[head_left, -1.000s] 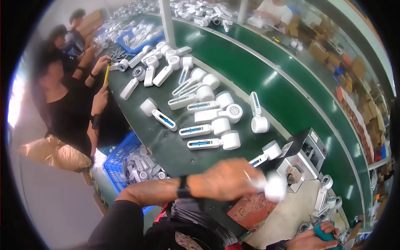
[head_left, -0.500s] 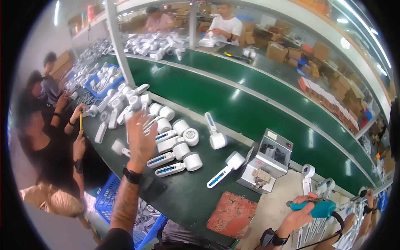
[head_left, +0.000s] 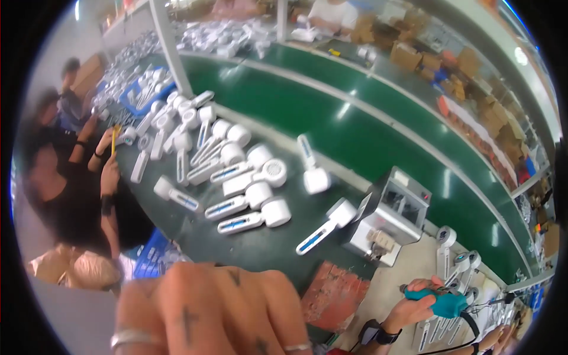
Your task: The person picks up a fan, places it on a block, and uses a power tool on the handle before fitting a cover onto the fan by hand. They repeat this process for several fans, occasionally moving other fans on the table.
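Note:
My left hand (head_left: 213, 313) is very close and large at the lower edge, with tattoos and rings. Its knuckles face up and its fingers bend down; the fingertips are cut off below. Lower right, my right hand (head_left: 414, 309) is wrapped round a teal electric screwdriver (head_left: 441, 303), its tip pointing left. A black band sits on that wrist. Before me, several white handheld parts (head_left: 241, 222) lie on the dark green table (head_left: 266, 245), with drum-shaped heads and handles showing blue strips. One similar white part (head_left: 325, 228) lies beside a grey metal machine (head_left: 387, 219).
A worn red plate (head_left: 334, 296) lies in front of the machine. Behind runs a green conveyor (head_left: 355, 142) with metal rails. More white parts fill a blue basket (head_left: 139, 97). A co-worker (head_left: 53, 183) sits at the left, and another's hands show at the lower right.
My left hand has come from above the white parts back toward me, close to the view. My right hand keeps hold of the screwdriver. The view has shifted slightly.

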Motion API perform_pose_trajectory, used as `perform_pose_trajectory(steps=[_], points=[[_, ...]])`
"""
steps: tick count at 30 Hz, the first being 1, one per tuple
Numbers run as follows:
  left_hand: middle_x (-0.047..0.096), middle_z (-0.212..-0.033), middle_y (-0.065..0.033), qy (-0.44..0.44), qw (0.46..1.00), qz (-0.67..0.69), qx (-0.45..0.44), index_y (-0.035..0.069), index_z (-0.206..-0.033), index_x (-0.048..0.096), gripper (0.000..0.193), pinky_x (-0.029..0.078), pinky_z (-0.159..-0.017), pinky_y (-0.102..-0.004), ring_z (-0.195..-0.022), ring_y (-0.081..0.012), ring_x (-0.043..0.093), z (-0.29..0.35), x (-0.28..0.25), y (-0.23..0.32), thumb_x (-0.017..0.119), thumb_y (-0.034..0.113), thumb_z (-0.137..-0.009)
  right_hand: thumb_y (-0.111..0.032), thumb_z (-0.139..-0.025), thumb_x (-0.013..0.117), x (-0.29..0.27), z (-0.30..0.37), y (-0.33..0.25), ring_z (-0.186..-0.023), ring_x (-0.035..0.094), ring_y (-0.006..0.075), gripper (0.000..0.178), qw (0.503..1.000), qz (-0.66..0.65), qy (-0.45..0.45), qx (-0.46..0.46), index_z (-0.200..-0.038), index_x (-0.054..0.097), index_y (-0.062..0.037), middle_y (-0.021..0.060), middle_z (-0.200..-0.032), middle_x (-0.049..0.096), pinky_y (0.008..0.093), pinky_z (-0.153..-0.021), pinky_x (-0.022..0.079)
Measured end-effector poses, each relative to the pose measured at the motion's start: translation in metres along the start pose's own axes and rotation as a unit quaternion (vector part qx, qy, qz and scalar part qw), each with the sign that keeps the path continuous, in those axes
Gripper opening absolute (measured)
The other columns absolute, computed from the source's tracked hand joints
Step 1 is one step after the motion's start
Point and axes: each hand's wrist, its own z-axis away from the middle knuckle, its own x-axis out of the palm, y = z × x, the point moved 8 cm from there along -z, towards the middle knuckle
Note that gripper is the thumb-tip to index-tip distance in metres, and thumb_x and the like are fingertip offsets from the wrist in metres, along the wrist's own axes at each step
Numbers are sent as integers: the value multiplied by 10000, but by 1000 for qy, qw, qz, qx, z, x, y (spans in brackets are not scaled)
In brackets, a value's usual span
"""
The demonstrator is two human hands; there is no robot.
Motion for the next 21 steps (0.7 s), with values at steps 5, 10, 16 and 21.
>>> perform_pose_trajectory(steps=[5,10,16,21], points=[[657,-763,-38,34,999,-26,-9,126,-768,520,432,472,-690,-389,-510,-214,580,8,0,12,498,479,-1016,-667,-875,602,1,2,-7,-582,494,155,762,999,25,33,-4,-1124,484,43,67,-699,507,262,-515,398],[659,-762,-31,34,999,-20,-16,130,-776,530,425,472,-703,-382,-512,-210,581,7,-5,6,512,485,-1008,-697,-858,593,2,5,-2,-588,497,153,781,999,38,32,-2,-1106,492,38,63,-709,511,261,-515,401],[662,-761,-22,38,998,-27,-40,134,-786,542,417,473,-718,-374,-514,-205,582,2,-1,9,529,492,-999,-651,-911,554,7,3,-10,-602,479,150,741,999,28,5,-19,-1135,475,50,67,-710,498,261,-531,392],[624,-835,-154,125,988,12,-85,56,-860,543,278,491,-560,-324,-663,-276,639,21,-37,-51,795,172,-838,-514,-957,571,8,9,0,-631,501,160,668,1000,-12,-15,-3,-1233,423,76,76,-763,525,271,-572,419]])
